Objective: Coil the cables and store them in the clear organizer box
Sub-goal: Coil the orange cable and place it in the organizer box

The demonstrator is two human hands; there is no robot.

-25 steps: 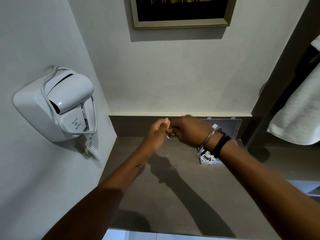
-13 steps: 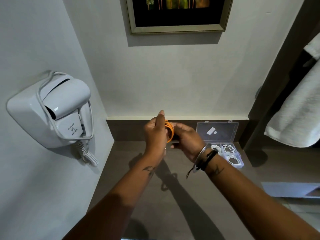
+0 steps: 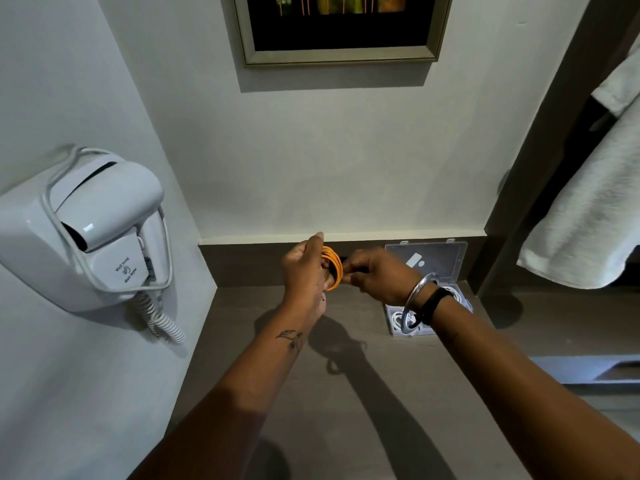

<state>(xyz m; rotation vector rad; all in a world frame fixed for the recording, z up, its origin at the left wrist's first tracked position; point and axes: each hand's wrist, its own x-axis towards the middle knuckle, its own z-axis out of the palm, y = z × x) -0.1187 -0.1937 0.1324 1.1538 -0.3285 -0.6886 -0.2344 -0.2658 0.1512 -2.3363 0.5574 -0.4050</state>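
An orange cable (image 3: 333, 264) is wound in a tight coil around the fingers of my left hand (image 3: 306, 268), held up above the brown counter. My right hand (image 3: 375, 277) pinches the coil's right side at the fingertips. The clear organizer box (image 3: 398, 315) sits on the counter to the right, behind my right wrist, its lid (image 3: 427, 259) standing open against the back wall. White coiled cables (image 3: 398, 318) lie in its compartments; my wrist hides most of the box.
A white wall-mounted hair dryer (image 3: 93, 230) with a curly cord hangs on the left wall. A framed picture (image 3: 339, 29) is on the back wall. A white towel (image 3: 588, 216) hangs at the right. The brown counter (image 3: 346, 393) stretches toward me.
The orange coil has become visible around my left fingers, and my hands have shifted slightly left. My right wrist now covers more of the organizer box than half a second ago.
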